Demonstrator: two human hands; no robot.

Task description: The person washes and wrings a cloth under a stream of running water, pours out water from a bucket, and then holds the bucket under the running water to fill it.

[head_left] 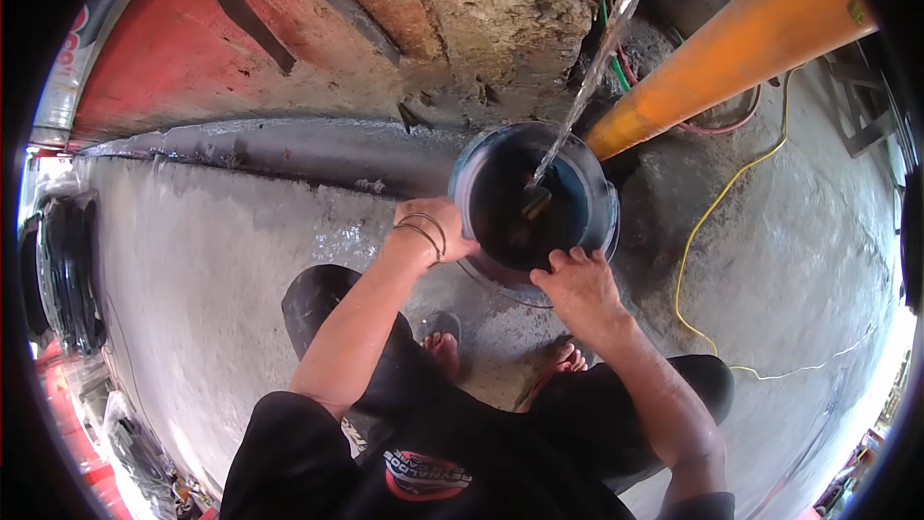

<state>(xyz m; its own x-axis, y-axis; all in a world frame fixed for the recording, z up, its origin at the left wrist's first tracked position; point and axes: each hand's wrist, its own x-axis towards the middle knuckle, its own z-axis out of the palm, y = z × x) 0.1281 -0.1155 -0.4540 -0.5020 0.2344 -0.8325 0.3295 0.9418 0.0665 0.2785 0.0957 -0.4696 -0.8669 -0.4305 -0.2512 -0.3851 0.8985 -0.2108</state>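
A dark round bucket (604, 195) stands on the wet floor in front of me, seen from above. Its grey-blue rim shows plainly and the inside looks dark. My left hand (438, 229), with thin bands at the wrist, grips the rim on the near left. On the near right, my right hand (582, 287) has its fingers hooked over the same rim. A stream of water (592, 67) falls from above into the bucket. Where it lands, a small yellowish-brown shape (537, 204) shows; its kind is unclear.
An orange pipe (731, 48) slants down behind the bucket. A yellow cord (695, 241) runs over the concrete floor (221, 260) at right, near a red hose (722, 125). A worn red wall (289, 29) rises ahead. My sandalled feet are close to the bucket.
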